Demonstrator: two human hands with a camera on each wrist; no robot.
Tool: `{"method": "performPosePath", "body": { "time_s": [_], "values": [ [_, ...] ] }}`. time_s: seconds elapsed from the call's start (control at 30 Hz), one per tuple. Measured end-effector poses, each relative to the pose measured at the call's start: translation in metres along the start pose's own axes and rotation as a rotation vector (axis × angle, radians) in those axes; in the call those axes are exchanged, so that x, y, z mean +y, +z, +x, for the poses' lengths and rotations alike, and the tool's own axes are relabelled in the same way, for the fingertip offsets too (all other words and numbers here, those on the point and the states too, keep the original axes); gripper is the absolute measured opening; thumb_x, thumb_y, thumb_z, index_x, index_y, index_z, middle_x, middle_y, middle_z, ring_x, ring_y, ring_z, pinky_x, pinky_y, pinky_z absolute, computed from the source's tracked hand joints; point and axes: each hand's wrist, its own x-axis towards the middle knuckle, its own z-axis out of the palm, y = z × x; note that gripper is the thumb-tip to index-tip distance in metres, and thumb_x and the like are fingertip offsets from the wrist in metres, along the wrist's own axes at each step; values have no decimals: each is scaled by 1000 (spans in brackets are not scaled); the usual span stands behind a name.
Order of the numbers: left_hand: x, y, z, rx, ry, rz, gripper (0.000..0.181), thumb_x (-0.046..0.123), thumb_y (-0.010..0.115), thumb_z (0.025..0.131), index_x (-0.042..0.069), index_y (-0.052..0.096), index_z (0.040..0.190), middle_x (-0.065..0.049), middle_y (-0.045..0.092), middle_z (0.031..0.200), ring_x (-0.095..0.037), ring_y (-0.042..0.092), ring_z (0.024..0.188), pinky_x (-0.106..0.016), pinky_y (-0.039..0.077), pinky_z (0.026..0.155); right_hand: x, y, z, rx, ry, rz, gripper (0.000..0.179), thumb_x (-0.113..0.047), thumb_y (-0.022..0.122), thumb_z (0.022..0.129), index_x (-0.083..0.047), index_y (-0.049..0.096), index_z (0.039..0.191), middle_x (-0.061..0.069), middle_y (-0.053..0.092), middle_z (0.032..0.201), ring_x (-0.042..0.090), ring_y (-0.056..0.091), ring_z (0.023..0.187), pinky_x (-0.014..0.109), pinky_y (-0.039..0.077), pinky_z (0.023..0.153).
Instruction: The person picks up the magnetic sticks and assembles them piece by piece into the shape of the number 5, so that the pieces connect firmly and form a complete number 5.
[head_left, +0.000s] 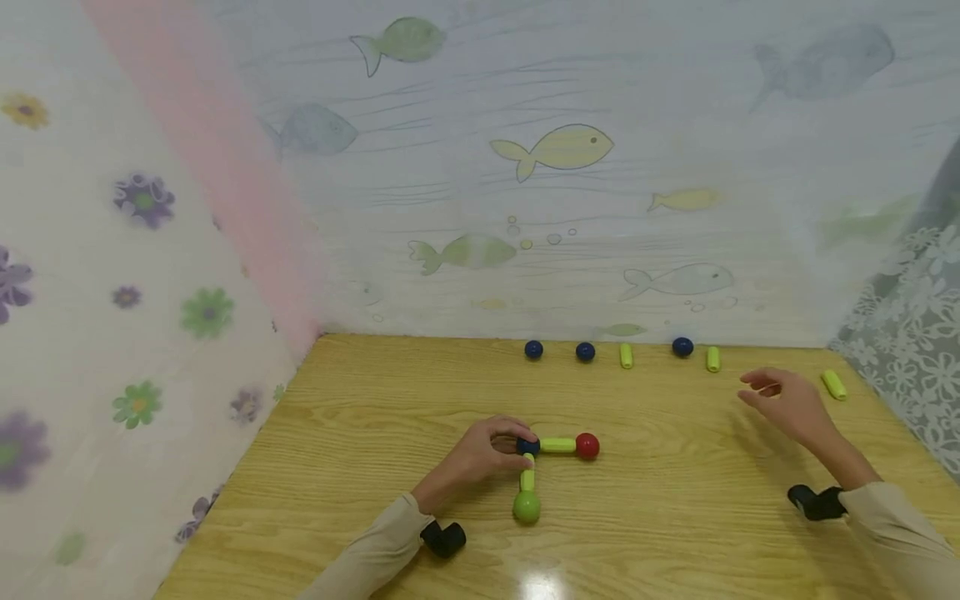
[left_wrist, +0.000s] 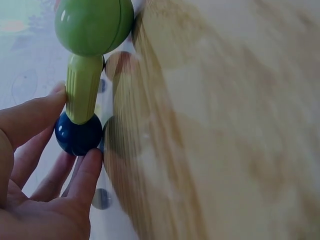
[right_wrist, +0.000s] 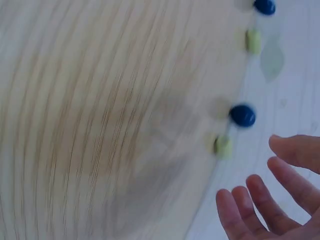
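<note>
My left hand (head_left: 476,454) grips a dark blue ball (head_left: 529,447) at the corner of an L-shaped piece on the table. From that ball a yellow-green rod (head_left: 558,446) runs right to a red ball (head_left: 587,447). Another yellow-green rod (left_wrist: 83,90) leads toward me to a larger-looking green ball (head_left: 527,507); the thumb lies along this rod in the left wrist view. Over the right side of the table hovers my right hand (head_left: 797,410), fingers loosely bent and holding nothing. Nearest to it are a yellow-green rod (head_left: 713,359) and another rod (head_left: 834,385) by the right edge.
Along the table's back edge, against the fish-patterned wall covering (head_left: 555,250), lie a blue ball (head_left: 533,350), a second blue ball (head_left: 585,352), a short rod (head_left: 627,356) and a third blue ball (head_left: 682,347). A flowered wall covering (head_left: 165,275) borders the left side.
</note>
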Motion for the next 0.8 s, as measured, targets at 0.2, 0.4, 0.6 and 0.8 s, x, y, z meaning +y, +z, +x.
{"method": "performPosePath", "body": {
  "time_s": [0.2, 0.4, 0.6, 0.8],
  "values": [
    [2, -2, 1, -51, 41, 32, 28, 8, 71, 85, 5, 69, 112, -13, 52, 133, -23, 48, 125, -28, 46, 95, 41, -24, -1, 78, 119, -70, 32, -9, 60, 91, 15, 56, 111, 39, 54, 102, 50, 52, 86, 53, 47, 61],
    [-5, -4, 0, -33, 22, 75, 28, 11, 73, 84, 10, 70, 111, -7, 56, 130, -18, 47, 126, -23, 45, 95, 73, -33, -6, 81, 282, -74, 42, -11, 50, 94, 22, 46, 120, 48, 42, 111, 57, 47, 91, 59, 44, 65],
    [-1, -2, 3, -16, 7, 115, 25, 14, 75, 82, 13, 72, 107, -6, 58, 126, -17, 50, 122, -22, 46, 92, 98, -39, -10, 78, 418, -66, 55, -19, 45, 98, 24, 33, 130, 50, 35, 115, 59, 40, 99, 65, 37, 74],
    [2, -1, 3, -12, -3, 143, 23, 15, 76, 82, 14, 73, 104, -5, 59, 125, -17, 51, 122, -22, 47, 92, 99, -33, -9, 87, 423, -97, 53, -20, 44, 99, 21, 35, 131, 49, 39, 115, 58, 42, 98, 65, 36, 76]
  ]
}}
